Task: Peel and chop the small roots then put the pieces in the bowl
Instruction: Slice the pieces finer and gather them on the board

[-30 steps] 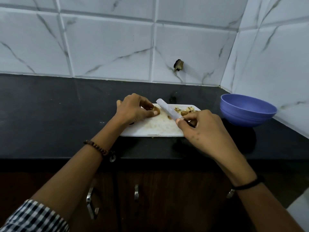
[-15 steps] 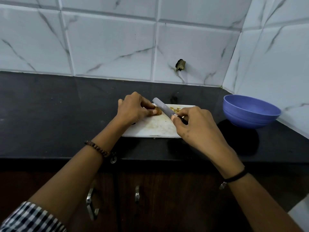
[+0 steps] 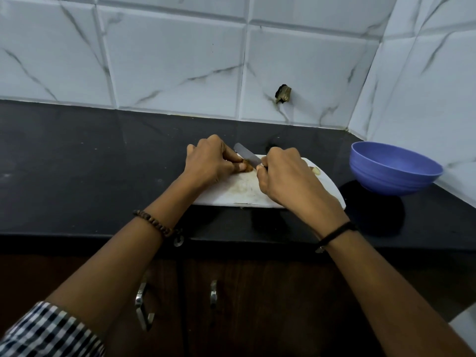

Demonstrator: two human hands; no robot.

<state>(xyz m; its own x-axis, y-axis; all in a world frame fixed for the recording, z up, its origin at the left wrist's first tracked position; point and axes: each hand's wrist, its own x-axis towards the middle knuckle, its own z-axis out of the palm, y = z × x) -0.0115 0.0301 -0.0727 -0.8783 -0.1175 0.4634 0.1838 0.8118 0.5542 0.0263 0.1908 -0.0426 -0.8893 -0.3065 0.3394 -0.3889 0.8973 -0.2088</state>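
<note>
Black polished stone makes up the countertop (image 3: 77,163), glossy enough to throw back dim reflections, and it meets a wall of glazed white tiles (image 3: 167,68) veined in grey like marble; one tile has a ragged dark hole (image 3: 283,94). On the stone lies a flat white cutting board (image 3: 247,191) with rounded corners, its middle smeared with brownish stains. The left hand (image 3: 211,163) rests on the board's far left part with its fingers curled close together, thumb and fingertips pinching a small, knobbly brown root (image 3: 247,168) down against the board. The right hand (image 3: 291,176) is closed in a fist round the handle of a knife (image 3: 246,155). The handle itself is hidden inside the fist, and the narrow grey blade slants up and to the left out of it, crossing just above the root. Whether the edge touches the root cannot be told. A few pale cut pieces (image 3: 315,170) lie on the board's far right edge, partly hidden behind the right hand. The bowl (image 3: 394,173), round, matte blue-violet plastic with faint ribs on its outer wall, stands on the stone to the right of the board, apart from it. A bracelet of brown wooden beads (image 3: 154,224) circles the left wrist, a thin black cord (image 3: 337,233) the right, and a checked cloth sleeve (image 3: 46,331) shows at lower left. Below the stone runs a dark wooden cabinet (image 3: 257,305) with shiny metal handles (image 3: 213,295).
</note>
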